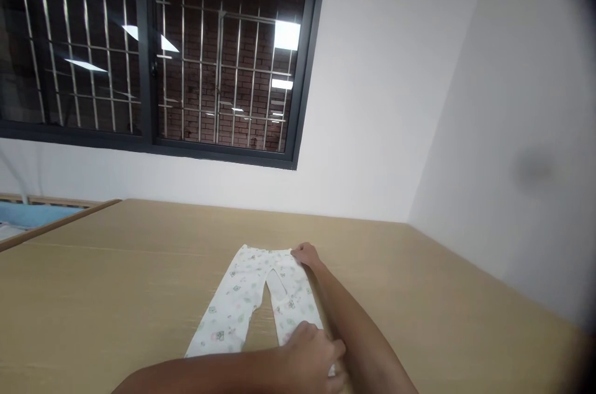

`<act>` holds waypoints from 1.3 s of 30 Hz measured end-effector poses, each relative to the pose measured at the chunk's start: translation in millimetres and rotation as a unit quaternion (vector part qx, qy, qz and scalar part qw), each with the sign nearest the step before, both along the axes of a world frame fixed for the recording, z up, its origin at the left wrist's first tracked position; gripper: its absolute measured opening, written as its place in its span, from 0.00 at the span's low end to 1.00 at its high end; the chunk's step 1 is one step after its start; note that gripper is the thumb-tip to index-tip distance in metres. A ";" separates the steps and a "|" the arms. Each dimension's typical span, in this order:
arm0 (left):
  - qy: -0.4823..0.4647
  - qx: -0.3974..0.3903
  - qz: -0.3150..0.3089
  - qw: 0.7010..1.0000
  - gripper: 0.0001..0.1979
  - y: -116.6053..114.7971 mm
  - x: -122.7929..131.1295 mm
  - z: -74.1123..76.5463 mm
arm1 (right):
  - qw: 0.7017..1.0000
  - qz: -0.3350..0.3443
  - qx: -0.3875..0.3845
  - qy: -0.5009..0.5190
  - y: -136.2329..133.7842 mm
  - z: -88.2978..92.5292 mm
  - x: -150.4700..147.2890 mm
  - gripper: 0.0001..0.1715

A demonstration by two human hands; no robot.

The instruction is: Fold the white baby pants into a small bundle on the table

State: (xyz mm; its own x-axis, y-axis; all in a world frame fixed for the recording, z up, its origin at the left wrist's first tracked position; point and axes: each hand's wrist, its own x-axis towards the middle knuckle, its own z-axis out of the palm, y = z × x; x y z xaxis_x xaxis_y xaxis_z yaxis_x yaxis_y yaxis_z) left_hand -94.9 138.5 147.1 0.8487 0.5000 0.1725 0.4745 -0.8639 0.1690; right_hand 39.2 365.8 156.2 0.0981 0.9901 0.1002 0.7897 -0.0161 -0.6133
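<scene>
A pair of white baby leggings (249, 298) with a small pastel print lies flat on a light wooden table (116, 301), its waistband far from me and its legs toward me. My right hand (306, 255) pinches the right corner of the waistband. My left hand (311, 357) reaches across from the lower left and grips the lower end of the right leg. The cuff of that leg is mostly hidden under my fingers. The other leg lies flat, and no hand touches it.
The table runs back to a white wall (372, 133) and into a corner on the right. A dark-framed, barred window (223, 53) shows a brick wall behind it. At the far left, beyond the table's raised edge, is a blue surface (37, 215).
</scene>
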 end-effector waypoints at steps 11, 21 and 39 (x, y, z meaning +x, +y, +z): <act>-0.202 -0.349 0.002 0.915 0.14 12.9 -24.5 27.6 | 0.998 -0.020 0.026 0.049 0.2 15.0 -1.8 0.17; -0.412 -0.473 0.063 0.776 0.15 17.5 -128.7 45.7 | 0.994 0.039 0.060 0.081 6.5 68.1 -50.8 0.18; -0.448 -0.528 0.258 0.674 0.46 -26.4 -275.0 4.1 | 0.952 0.232 0.094 0.173 3.9 70.9 -161.9 0.18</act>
State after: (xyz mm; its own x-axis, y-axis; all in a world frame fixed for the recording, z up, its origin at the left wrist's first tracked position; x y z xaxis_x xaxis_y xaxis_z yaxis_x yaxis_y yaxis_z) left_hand -369.9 112.1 151.1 0.3068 0.9342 -0.1819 -0.0353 0.2022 0.9787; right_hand -122.7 369.8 227.1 -0.2871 0.9023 0.3216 0.4342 0.4218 -0.7959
